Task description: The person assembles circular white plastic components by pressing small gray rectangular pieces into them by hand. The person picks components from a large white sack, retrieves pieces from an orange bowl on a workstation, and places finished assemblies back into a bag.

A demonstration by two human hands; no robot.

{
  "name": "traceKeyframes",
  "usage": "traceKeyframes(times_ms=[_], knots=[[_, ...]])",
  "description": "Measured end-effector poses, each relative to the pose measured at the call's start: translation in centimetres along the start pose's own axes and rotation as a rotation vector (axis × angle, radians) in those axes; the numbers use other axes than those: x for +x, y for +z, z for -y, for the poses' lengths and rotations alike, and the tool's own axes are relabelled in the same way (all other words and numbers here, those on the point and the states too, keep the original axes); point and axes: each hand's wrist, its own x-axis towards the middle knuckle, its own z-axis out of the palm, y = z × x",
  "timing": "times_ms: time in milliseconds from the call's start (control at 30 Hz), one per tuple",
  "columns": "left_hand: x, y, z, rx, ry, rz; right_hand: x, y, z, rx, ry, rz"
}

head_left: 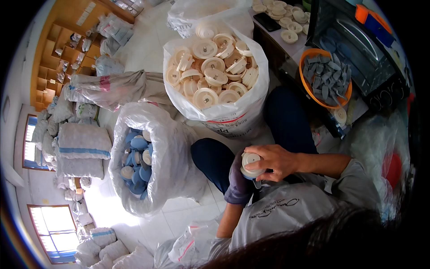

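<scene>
In my lap I hold a small plastic part [251, 163] with a round cream top and a blue lower body, tilted upward. The fingers of my right hand [275, 162] are closed over its cream top and side. My left hand [238, 180], covered by a grey-purple glove or cloth, wraps around it from the left; most of its fingers are hidden. A grey tab [257, 184] juts out below the part. Beyond my knees stands a white sack of cream discs [214, 76], some with metal pins. Blue parts [139, 163] with some cream tops fill the clear bag at left.
An orange basin [303, 87] of grey plastic pieces stands at right beside a black oven [358, 49]. More cream discs [290, 36] and a black phone [267, 21] lie on the table. Stuffed sacks [84, 141] pile up along the left wall.
</scene>
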Motion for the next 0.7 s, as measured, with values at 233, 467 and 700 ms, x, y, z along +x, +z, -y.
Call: traceKeyframes(times_ms=[233, 467, 700], knots=[[0.6, -1.8, -0.8, -0.275, -0.325, 0.045, 0.8, -0.8, -0.5, 0.088, 0.05, -0.02], [-0.1, 1.8, -2.6, 0.095, -0.095, -0.055, 2.3, 1.7, -0.5, 0.279, 0.715, -0.318], [0.4, 2.0, -4.3, 0.26, -0.228, 0.038, 1.3, 2.3, -1.6, 0.182, 0.677, -0.258]])
